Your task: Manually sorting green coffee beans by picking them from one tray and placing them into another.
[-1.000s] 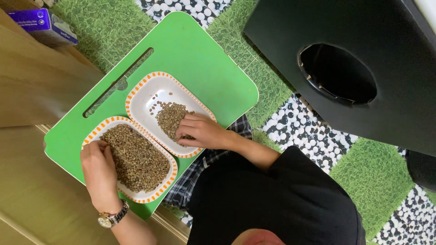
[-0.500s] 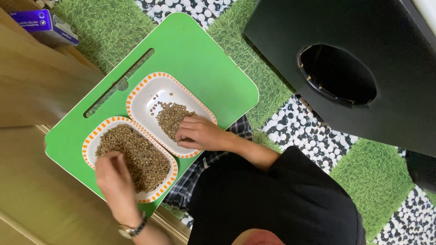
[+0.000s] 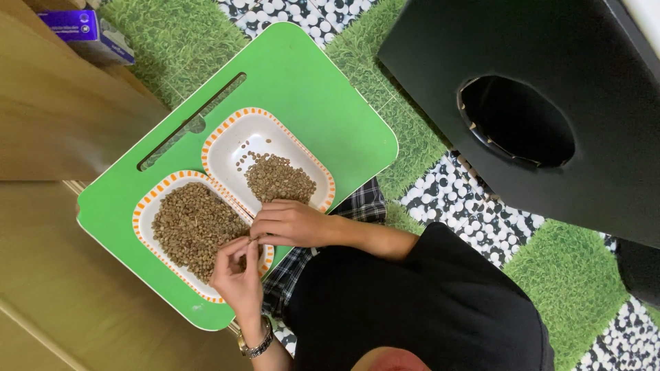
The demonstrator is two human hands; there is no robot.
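Observation:
My left hand (image 3: 237,275), with a wristwatch, hovers over the near end of a white dish with an orange-striped rim (image 3: 146,206) that is full of greenish-brown beans (image 3: 192,230). Its fingertips are pinched together, seemingly on a bean too small to make out. My right hand (image 3: 292,223) has its fingers curled, and their tips meet the left fingertips above that dish's edge. A second, matching dish (image 3: 227,134) lies beside the first and holds a smaller pile of beans (image 3: 278,180). Both dishes rest on a green board (image 3: 302,82).
The board has a long slot handle (image 3: 192,120) and lies across my lap on checked trousers (image 3: 357,199). A large black box with a round hole (image 3: 515,120) stands to the right. Grass-and-pebble mats (image 3: 412,137) cover the floor. A purple box (image 3: 86,27) sits top left on wood.
My left hand lifted off the full dish and swung right. My right hand left the smaller pile and came down to meet it, fingertip to fingertip.

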